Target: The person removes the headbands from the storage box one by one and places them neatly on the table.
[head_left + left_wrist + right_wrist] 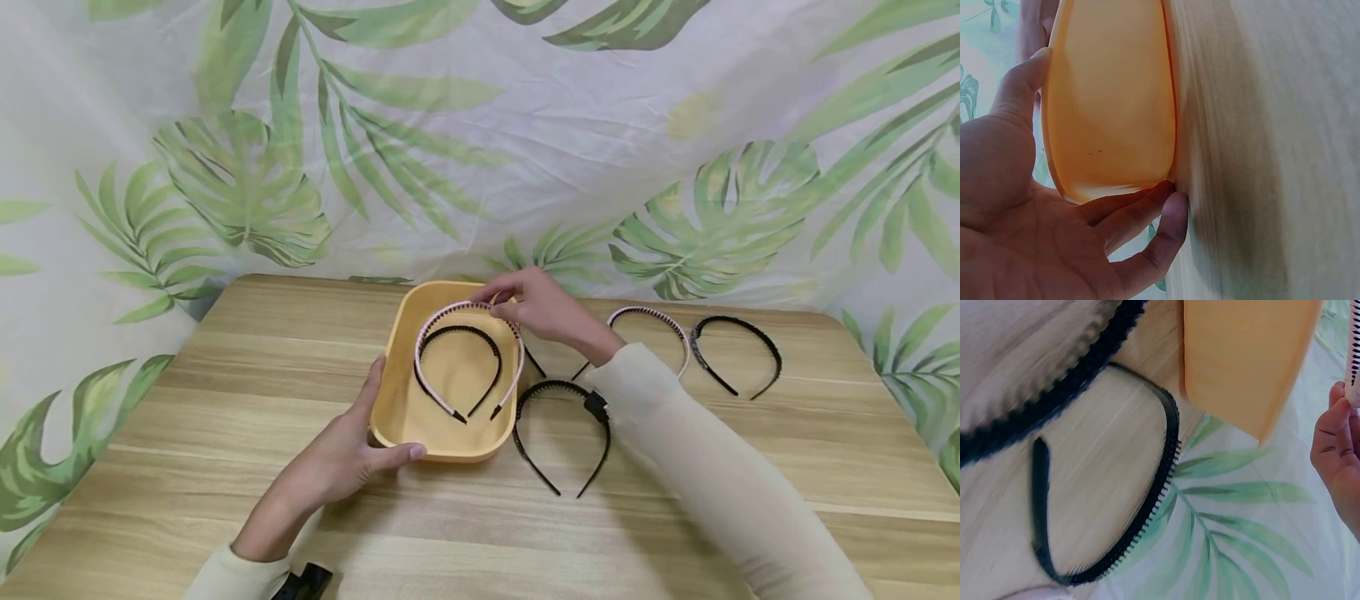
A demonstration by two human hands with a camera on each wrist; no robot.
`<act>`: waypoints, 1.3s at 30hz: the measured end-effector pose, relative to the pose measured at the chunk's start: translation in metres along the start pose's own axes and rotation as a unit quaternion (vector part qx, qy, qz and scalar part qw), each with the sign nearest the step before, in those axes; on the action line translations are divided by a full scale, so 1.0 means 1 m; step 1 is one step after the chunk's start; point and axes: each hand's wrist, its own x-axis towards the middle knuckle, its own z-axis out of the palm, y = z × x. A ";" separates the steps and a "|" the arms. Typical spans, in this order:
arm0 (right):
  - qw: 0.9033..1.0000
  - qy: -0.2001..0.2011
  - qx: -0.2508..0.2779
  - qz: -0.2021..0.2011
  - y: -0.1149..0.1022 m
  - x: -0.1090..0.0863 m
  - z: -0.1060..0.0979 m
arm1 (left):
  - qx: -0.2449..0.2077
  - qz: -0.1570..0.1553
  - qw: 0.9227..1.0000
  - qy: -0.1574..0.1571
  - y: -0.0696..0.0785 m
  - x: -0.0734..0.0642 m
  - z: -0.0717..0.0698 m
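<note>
My left hand (pixel 337 454) holds the yellow plastic bin (pixel 457 455) by its near left corner. In the left wrist view the thumb lies at the rim, and the fingers curl round the end wall near the tabletop. Over the bin's far right part, my right hand (pixel 536 308) pinches a pink headband (pixel 422 367) with dark teeth by its top arch. The right wrist view shows this headband (pixel 1354 356) raised above the rim. Inside the bin lies a black headband (pixel 498 354).
Right of the bin lie a black headband with a bow (pixel 562 386), a pink headband (pixel 652 312) partly behind my right sleeve, and a black headband with a greyish side (pixel 772 350). Another dark headband (pixel 534 361) is mostly hidden behind my right hand. Leaf-patterned cloth (pixel 450 167) hangs behind the wooden table (pixel 225 375).
</note>
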 end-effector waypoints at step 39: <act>0.994 0.021 -0.075 0.072 0.036 -0.117 -0.063 | -0.003 -0.016 1.000 -0.010 0.000 0.002 -0.002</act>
